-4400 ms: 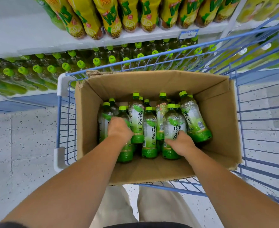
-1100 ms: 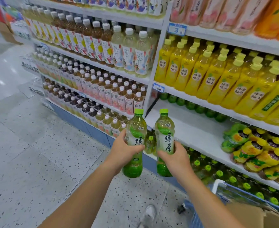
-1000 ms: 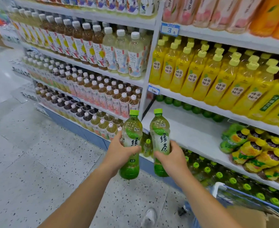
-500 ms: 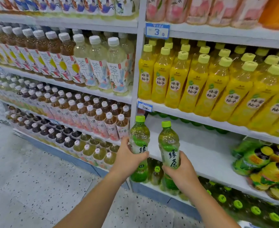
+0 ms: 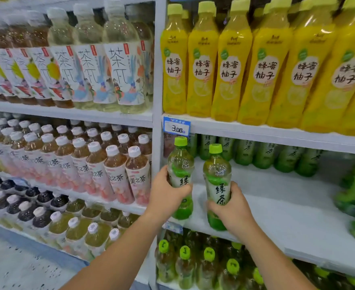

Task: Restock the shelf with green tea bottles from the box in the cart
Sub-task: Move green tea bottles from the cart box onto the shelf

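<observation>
Both hands are nearer the shelf (image 5: 277,195) now: left hand (image 5: 166,191) curls round one green tea bottle (image 5: 180,162), right hand (image 5: 233,210) round a second bottle (image 5: 217,170), upright just beside it

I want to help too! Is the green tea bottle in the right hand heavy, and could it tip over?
Probably heavyish: the green-capped clear plastic tea bottle in the right hand looks full. Tall and narrow, it might tip if bumped on the smooth white shelf.
</observation>
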Tool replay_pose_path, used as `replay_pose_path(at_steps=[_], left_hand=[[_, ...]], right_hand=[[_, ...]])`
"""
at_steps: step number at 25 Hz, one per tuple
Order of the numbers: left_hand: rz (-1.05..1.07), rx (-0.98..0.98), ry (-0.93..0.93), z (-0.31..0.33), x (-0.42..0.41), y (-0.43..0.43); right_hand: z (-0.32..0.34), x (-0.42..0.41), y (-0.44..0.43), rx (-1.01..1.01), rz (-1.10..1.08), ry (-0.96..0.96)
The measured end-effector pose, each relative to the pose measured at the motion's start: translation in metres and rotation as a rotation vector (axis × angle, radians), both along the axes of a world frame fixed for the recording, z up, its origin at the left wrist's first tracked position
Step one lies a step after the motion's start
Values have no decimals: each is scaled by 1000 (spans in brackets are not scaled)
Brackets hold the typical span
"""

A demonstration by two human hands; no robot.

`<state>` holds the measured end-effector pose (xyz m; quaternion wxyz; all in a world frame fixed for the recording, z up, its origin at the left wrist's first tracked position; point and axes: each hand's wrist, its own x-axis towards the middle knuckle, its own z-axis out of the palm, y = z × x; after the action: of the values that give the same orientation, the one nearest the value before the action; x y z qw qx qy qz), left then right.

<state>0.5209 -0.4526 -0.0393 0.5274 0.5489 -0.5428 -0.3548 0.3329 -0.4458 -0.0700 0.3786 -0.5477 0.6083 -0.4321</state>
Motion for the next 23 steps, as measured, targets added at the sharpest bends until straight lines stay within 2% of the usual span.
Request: replay_pose_path(at_steps=[8,12,15,17,19,20,23], left_hand=[[-39,-275,-39,-56,-6,-43],[-91,-313,-94,-59,5,-49],[-176,-244,-188,-61,13,-45],[-167,-207,-305,-70,16,-39],[-63,-228,-458,-80,18,-34],[-26,-232,-485,-85,17,-34],[-12,-223,-488,-91,8,-39]], right_hand=[[-46,6,-46,-259,-17,-108],[-53,10,-49,-345,25,-80],[-52,9,-48,-352,30,-60],[-53,1,-42,-345,61,18],[-58,-9,-31,-340,60,212],[-60,-13,-26,-336,51,282],[-62,-18,-28,-311,47,318]])
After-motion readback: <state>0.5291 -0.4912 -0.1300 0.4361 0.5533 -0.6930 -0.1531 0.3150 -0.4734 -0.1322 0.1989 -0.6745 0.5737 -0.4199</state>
